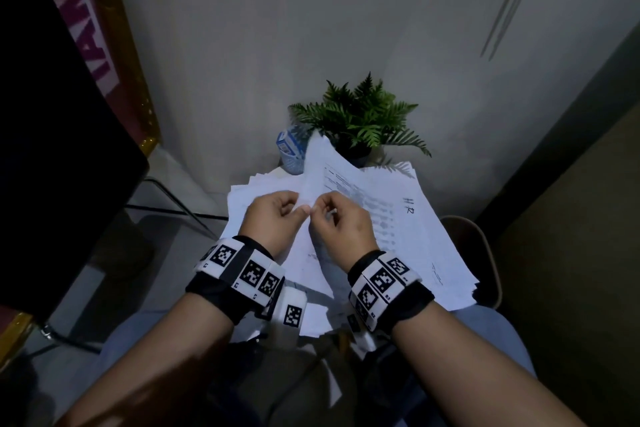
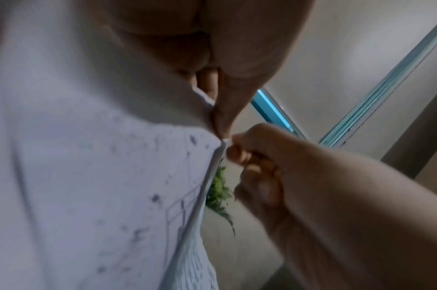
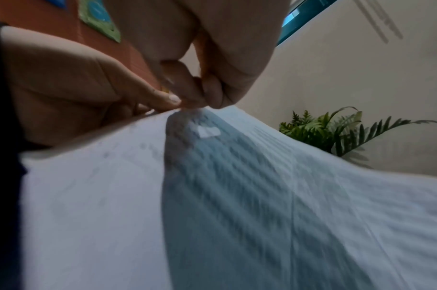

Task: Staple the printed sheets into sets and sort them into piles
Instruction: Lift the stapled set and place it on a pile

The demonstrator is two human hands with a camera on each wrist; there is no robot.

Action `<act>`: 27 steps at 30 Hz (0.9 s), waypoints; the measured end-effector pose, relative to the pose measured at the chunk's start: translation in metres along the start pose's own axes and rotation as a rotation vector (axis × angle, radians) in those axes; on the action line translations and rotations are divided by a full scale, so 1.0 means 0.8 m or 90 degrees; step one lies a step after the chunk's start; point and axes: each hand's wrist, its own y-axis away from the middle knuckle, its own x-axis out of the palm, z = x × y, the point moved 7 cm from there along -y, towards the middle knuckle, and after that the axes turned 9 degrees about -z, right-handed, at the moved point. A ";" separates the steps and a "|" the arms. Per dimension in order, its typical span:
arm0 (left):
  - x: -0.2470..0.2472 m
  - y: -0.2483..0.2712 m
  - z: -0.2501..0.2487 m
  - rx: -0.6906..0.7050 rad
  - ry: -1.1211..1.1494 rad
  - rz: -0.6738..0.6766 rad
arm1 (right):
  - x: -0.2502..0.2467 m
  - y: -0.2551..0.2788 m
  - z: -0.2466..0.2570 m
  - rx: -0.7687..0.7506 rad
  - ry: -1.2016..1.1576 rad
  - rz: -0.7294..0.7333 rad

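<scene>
In front of the fern (image 1: 360, 121), I saw both hands pinching one raised printed sheet (image 1: 332, 170): left hand (image 1: 273, 218), right hand (image 1: 341, 224), fingertips nearly touching. The pile (image 1: 415, 225) hid the tabletop. Only the wrist views showed the pinched edge, blurred, its print unreadable.

1. handwritten letters "h r" stand on the top white sheet (image 1: 414, 215) of the paper pile on the right; they sit near that sheet's far right part
2. big pink capitals stand on the gold-framed board (image 1: 100, 28) at the far left, cut off by the picture edge; only "iam" or "am" can be made out, read sideways
3. printed lines on the lifted sheet (image 1: 341, 184) are too small and blurred to read
4. the blue and white carton (image 1: 289, 146) beside the fern bears print too small to read
</scene>
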 end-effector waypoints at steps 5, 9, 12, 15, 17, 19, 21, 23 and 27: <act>-0.003 -0.001 0.023 -0.021 -0.075 0.000 | -0.025 -0.033 -0.008 0.056 -0.046 -0.100; -0.019 -0.019 0.011 0.010 -0.203 -0.003 | -0.076 -0.059 -0.071 0.153 0.025 -0.131; -0.025 -0.027 -0.011 0.080 -0.353 -0.005 | -0.138 -0.083 -0.111 0.196 0.096 -0.187; -0.040 -0.033 -0.033 0.120 -0.439 -0.056 | -0.213 -0.110 -0.135 0.236 0.235 -0.271; -0.048 -0.037 -0.047 0.157 -0.459 -0.091 | -0.254 -0.128 -0.146 0.250 0.308 -0.306; -0.052 -0.039 -0.062 0.208 -0.470 -0.109 | -0.279 -0.143 -0.158 0.264 0.355 -0.304; -0.055 -0.041 -0.078 0.258 -0.469 -0.123 | -0.291 -0.152 -0.172 0.295 0.381 -0.277; -0.057 -0.040 -0.094 0.302 -0.476 -0.127 | -0.283 -0.150 -0.170 0.291 0.328 -0.238; -0.062 -0.037 -0.115 0.348 -0.457 -0.098 | -0.219 -0.124 -0.123 0.184 0.155 -0.139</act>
